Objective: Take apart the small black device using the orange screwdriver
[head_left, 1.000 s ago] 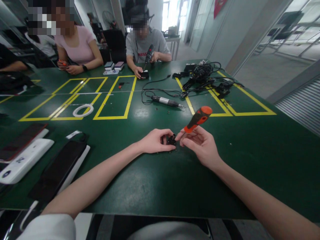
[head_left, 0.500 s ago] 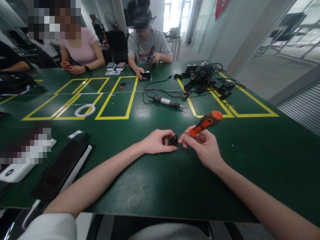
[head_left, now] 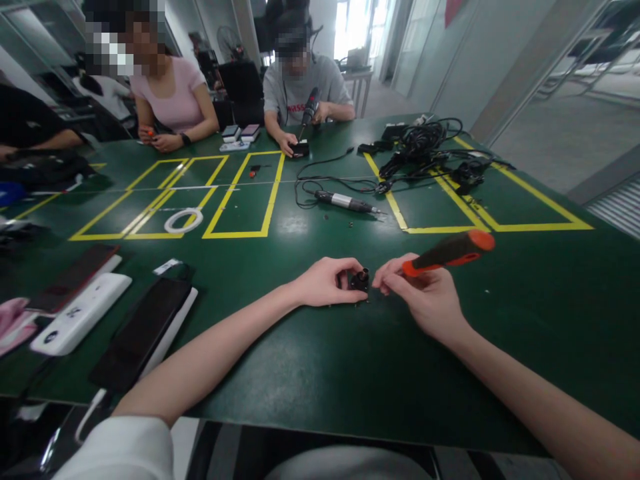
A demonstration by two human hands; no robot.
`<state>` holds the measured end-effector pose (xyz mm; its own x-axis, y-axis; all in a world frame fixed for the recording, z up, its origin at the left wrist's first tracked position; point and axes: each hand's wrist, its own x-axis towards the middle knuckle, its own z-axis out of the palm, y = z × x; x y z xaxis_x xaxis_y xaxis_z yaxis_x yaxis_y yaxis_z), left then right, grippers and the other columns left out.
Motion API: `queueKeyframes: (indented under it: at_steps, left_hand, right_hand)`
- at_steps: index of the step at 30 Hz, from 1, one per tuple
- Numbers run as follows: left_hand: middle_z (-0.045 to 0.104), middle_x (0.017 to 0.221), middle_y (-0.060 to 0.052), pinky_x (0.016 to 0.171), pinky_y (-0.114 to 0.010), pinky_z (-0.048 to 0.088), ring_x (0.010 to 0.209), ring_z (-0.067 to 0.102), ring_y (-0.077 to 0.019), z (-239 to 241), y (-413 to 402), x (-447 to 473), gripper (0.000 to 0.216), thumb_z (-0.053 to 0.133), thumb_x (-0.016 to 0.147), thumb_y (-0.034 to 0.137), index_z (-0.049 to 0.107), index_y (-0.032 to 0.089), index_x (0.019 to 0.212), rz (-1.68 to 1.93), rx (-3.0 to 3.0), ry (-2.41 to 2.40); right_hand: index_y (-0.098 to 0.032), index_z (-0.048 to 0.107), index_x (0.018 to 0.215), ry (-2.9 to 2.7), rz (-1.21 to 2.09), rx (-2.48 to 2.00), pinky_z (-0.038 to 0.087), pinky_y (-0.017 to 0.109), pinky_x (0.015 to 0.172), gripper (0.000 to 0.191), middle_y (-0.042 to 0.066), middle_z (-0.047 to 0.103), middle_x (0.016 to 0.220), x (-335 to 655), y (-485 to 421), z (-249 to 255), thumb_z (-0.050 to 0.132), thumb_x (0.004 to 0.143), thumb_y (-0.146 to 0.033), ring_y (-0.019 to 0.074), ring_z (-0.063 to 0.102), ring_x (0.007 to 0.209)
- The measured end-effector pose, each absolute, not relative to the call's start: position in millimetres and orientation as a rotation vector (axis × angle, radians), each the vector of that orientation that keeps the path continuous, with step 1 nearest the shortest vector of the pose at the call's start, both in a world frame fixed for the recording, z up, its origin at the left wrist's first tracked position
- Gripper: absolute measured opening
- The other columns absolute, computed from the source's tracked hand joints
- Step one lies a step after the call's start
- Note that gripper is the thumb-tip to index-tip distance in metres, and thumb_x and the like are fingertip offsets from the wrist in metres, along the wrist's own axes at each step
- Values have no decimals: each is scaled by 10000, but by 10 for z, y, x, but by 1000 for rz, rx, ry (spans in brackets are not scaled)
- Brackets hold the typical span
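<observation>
Between the thumb and fingers of my left hand [head_left: 327, 281] is a small black part [head_left: 359, 280] with a short round tube on top, held at the green table [head_left: 280, 373]. My right hand [head_left: 430, 293] is closed around an orange-and-black screwdriver [head_left: 450, 255], its handle slanting up to the right. The fingertips of this hand are pinched together just right of the black part, apart from it. Whether they also hold something tiny is too small to tell. The screwdriver's shaft is hidden by my hand. Tiny specks, perhaps screws, lie by my left fingers.
An electric screwdriver [head_left: 347, 201] with a cord lies beyond my hands. A tangle of black cables [head_left: 425, 150] is at the back right. A tape roll [head_left: 183, 220], a white power strip [head_left: 83, 313] and a black phone [head_left: 143, 330] are leftward. Two co-workers sit opposite.
The screwdriver handle in my right hand has tipped lower and to the right. My left hand keeps its grip on the black part. The whole view has shifted slightly.
</observation>
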<state>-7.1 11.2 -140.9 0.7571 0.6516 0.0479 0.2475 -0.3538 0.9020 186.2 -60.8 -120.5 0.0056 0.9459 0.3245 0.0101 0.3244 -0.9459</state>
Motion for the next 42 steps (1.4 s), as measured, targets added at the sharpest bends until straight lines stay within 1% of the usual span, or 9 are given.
queueKeyframes:
  at_steps: [3, 6, 9, 14, 18, 29, 34, 39, 42]
  left_hand:
    - [635, 677, 52, 632, -215, 452, 599, 589, -90, -1413, 116, -69, 324, 804, 780, 382, 658, 168, 975, 488, 1930, 696]
    - [626, 664, 57, 622, -210, 444, 592, 584, -89, -1425, 114, -68, 318, 799, 782, 377, 659, 166, 975, 500, 1934, 681]
    - [603, 640, 65, 609, -204, 428, 578, 566, -84, -1431, 110, -70, 292, 782, 799, 355, 668, 163, 988, 534, 1959, 669]
    - [614, 649, 64, 617, -206, 439, 581, 572, -85, -1415, 102, -77, 284, 783, 791, 343, 657, 164, 971, 519, 1944, 670]
    - [626, 660, 57, 619, -206, 448, 583, 577, -86, -1405, 93, -85, 288, 781, 793, 354, 656, 166, 973, 502, 1930, 695]
    - [628, 637, 56, 617, -206, 464, 578, 589, -94, -1394, 89, -103, 329, 797, 792, 364, 670, 163, 1018, 467, 1919, 719]
    - [626, 642, 55, 617, -206, 466, 578, 590, -93, -1397, 81, -107, 315, 796, 796, 361, 672, 163, 1008, 471, 1920, 721]
    - [620, 635, 62, 616, -207, 460, 573, 591, -93, -1386, 70, -103, 312, 791, 799, 346, 674, 166, 1026, 479, 1928, 714]
    - [616, 622, 67, 613, -205, 460, 567, 587, -92, -1384, 69, -106, 312, 793, 797, 350, 672, 171, 1022, 477, 1937, 723]
  right_hand:
    - [-205, 741, 648, -1364, 901, -995, 548, 260, 559, 218, 42, 731, 717, 1877, -606, -1187, 837, 798, -331, 145, 631, 605]
    - [-200, 782, 702, -1379, 918, -1033, 533, 255, 514, 193, 39, 723, 687, 1882, -621, -1176, 834, 802, -357, 139, 613, 563]
    - [-184, 797, 786, -1405, 1004, -1029, 534, 250, 486, 280, 39, 717, 632, 1851, -646, -1174, 793, 849, -456, 134, 609, 516]
    - [-177, 752, 808, -1359, 1140, -985, 476, 227, 405, 411, 22, 686, 583, 1804, -659, -1178, 756, 864, -584, 112, 562, 438]
    - [-190, 708, 788, -1333, 1093, -959, 511, 256, 439, 409, 28, 697, 662, 1810, -652, -1177, 755, 868, -588, 123, 590, 473]
    - [-221, 671, 904, -1525, 541, -965, 547, 284, 560, 262, 41, 716, 816, 1884, -668, -1228, 523, 1056, -375, 143, 640, 585]
    - [-231, 699, 866, -1725, 420, -1019, 568, 317, 629, 245, 37, 706, 735, 1929, -639, -1232, 527, 1030, -291, 184, 674, 633]
    - [-239, 723, 893, -1808, 359, -1004, 589, 322, 669, 208, 46, 758, 803, 1923, -637, -1191, 547, 978, -167, 199, 711, 689]
    - [-241, 727, 901, -1824, 324, -1018, 596, 331, 664, 173, 54, 780, 825, 1922, -647, -1193, 581, 954, -164, 213, 728, 707]
